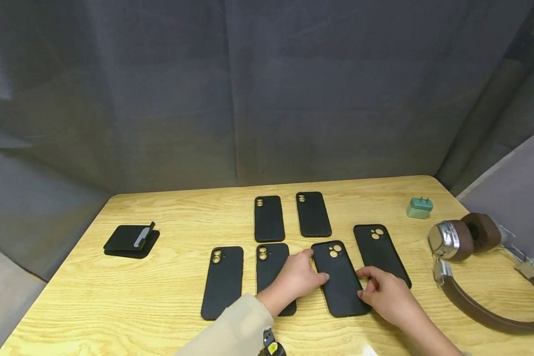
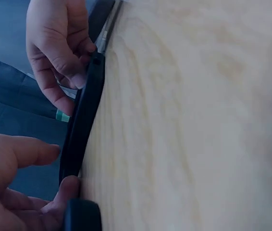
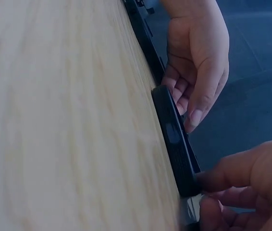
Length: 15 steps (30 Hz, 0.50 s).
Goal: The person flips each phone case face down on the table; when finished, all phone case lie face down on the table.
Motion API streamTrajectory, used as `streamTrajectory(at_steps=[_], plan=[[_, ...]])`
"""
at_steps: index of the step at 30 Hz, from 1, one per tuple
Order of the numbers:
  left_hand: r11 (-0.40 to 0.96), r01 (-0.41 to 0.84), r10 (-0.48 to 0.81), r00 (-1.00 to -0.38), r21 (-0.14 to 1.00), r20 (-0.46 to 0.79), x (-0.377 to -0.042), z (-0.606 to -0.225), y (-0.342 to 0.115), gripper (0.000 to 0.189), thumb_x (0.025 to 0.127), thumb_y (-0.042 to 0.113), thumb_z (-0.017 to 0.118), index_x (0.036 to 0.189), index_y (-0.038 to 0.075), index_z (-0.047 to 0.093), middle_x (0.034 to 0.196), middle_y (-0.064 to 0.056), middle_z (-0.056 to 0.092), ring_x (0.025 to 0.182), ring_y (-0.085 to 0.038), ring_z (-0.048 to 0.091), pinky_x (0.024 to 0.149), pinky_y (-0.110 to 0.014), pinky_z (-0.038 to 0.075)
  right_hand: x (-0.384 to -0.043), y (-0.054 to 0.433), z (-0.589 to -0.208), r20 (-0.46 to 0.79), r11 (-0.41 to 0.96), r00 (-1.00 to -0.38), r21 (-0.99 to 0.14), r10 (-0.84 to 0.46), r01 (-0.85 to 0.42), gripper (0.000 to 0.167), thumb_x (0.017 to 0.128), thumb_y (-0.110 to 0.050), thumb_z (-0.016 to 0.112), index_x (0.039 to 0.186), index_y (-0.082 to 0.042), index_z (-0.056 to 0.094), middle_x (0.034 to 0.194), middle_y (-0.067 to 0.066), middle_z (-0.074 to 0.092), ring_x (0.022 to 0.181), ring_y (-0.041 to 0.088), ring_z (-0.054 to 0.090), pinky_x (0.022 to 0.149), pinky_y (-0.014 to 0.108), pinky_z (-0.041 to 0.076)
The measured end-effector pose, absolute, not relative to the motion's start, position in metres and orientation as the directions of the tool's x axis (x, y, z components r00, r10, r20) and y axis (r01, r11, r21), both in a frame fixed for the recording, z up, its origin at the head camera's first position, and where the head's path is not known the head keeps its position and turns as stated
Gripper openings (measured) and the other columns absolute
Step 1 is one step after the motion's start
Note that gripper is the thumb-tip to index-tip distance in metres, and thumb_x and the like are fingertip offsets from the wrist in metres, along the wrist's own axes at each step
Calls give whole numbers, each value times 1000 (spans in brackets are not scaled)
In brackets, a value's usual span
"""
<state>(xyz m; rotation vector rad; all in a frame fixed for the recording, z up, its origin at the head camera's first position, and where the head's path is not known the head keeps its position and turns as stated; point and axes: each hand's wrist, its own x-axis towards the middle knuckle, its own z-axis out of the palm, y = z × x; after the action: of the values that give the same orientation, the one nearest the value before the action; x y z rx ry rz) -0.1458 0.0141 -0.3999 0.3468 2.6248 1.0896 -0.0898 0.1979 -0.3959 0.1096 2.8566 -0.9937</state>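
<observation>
A black phone case point(image 1: 341, 282) with a camera cutout lies on the wooden table between the two hands. My left hand point(image 1: 299, 275) has its thumb and forefinger tips at the case's left edge, with the wrist over another phone case point(image 1: 271, 264). Thumb and forefinger of my right hand point(image 1: 384, 292) touch the right edge. In the left wrist view, the left thumb point(image 2: 68, 190) meets the case's side while the forefinger stands off it. Seen from the right wrist, the right fingertips point(image 3: 208, 185) are at the near corner. A further phone case point(image 1: 380, 254) lies beside the right hand.
Two phone cases point(image 1: 269, 220) point(image 1: 313, 215) lie farther back, and one phone case point(image 1: 222, 284) lies left. A folded black item point(image 1: 126, 240) with a grey strip sits far left. At right are a green plug adapter point(image 1: 420, 207) and brown headphones point(image 1: 467, 301). Dark cloth point(image 1: 236, 99) hangs behind.
</observation>
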Motion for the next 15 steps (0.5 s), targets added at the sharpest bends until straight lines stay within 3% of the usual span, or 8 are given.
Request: streamTrajectory(at_steps=[4,7,12,15], plan=[[738,135,311,-937,661,-156,-149,-400,17,67,75,23,76,130,-4,47,79,-12,66,58,-12,55,61,-23,46,-90,197,-397,-121,790,-992,-607,19,89,33,77,-7,69,109,-1,60,67,-1,49,60,14,44,58,28,34],[750,145,317,-935,645,-159,-151,-399,18,70,73,17,76,132,-5,45,92,-16,67,64,-14,58,63,-24,47,-90,197,-397,-124,788,-992,-609,14,87,33,77,-6,69,109,-1,60,67,-1,50,60,14,44,58,28,34],[748,150,322,-934,647,-156,-152,-398,17,71,69,12,76,132,-4,45,106,-17,64,79,-18,61,66,-25,48,-89,194,-396,-127,783,-992,-616,10,87,34,76,-5,69,108,-1,60,64,-2,50,57,14,44,54,26,33],[741,135,316,-934,657,-165,-152,-398,17,73,69,12,77,133,-2,45,104,-17,65,79,-18,61,65,-25,48,-88,192,-396,-127,789,-992,-609,11,86,34,75,-5,69,108,-1,60,63,-2,49,56,14,44,53,25,33]])
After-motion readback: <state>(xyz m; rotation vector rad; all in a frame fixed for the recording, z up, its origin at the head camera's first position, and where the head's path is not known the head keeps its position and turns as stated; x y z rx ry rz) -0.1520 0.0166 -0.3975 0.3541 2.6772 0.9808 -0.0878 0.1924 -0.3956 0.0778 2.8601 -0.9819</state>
